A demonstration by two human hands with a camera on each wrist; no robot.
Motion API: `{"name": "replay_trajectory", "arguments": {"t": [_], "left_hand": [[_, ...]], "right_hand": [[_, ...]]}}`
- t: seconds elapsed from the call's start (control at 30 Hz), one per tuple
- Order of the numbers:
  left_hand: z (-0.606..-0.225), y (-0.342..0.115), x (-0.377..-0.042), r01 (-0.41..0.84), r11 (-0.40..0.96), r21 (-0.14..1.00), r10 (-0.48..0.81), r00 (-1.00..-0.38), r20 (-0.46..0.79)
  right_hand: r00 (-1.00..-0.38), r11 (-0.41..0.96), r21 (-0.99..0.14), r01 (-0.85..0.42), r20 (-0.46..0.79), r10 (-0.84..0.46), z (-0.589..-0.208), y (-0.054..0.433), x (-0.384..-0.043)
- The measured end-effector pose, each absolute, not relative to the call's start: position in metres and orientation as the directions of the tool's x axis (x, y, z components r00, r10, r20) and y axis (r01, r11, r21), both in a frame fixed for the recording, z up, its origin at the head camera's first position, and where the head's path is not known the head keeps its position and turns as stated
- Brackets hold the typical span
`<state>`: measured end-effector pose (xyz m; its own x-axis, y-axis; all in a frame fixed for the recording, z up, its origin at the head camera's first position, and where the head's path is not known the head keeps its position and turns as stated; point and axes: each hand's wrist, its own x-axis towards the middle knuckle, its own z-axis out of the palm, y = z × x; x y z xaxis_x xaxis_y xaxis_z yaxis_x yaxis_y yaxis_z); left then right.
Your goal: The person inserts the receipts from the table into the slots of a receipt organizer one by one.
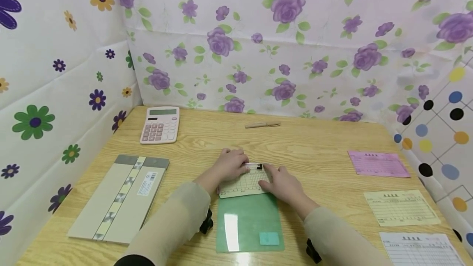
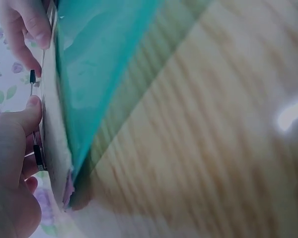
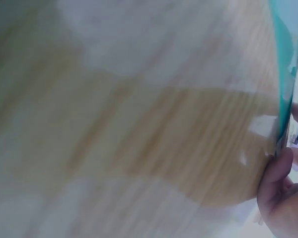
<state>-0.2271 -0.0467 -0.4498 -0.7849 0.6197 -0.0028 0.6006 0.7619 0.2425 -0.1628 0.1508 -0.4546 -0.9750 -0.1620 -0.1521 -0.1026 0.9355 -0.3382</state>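
Observation:
A translucent green clipboard [image 1: 251, 218] lies on the table before me, a pale blue label [image 1: 269, 238] at its lower right corner. Across its upper part lies a yellow printed form [image 1: 245, 184], and a pink edge [image 2: 68, 188] peeks out beneath it in the left wrist view. My left hand [image 1: 230, 165] grips the wire clip [image 1: 254, 166] at the top, thumb in front and fingers behind. At the opposite side, my right hand [image 1: 284, 186] holds the clipboard's edge, its thumb on the form and its index finger at the clip's right end.
A grey file folder [image 1: 99, 192] with a patterned strip lies at left, behind it a pink calculator [image 1: 160, 125]. A pen [image 1: 262, 125] rests near the back. Pink [image 1: 378, 164], yellow [image 1: 402, 208] and white [image 1: 421, 249] forms line the right side.

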Motion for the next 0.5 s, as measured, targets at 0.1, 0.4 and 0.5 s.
{"name": "replay_trajectory", "arguments": {"t": [0.1, 0.4, 0.5], "left_hand": [[-0.4503, -0.0462, -0.2263, 0.606, 0.758, 0.240, 0.623, -0.782, 0.008], [-0.4525, -0.0461, -0.2258, 0.610, 0.767, 0.197, 0.621, -0.784, 0.009], [-0.4531, -0.0460, -0.2247, 0.613, 0.769, 0.180, 0.623, -0.782, 0.004]], "right_hand": [[-0.973, 0.936, -0.339, -0.099, -0.163, -0.162, -0.4538, 0.1513, -0.1624], [-0.978, 0.934, -0.352, -0.066, -0.161, -0.130, -0.4528, 0.1478, -0.1637], [-0.979, 0.939, -0.337, -0.066, -0.163, -0.127, -0.4531, 0.1474, -0.1630]]}}
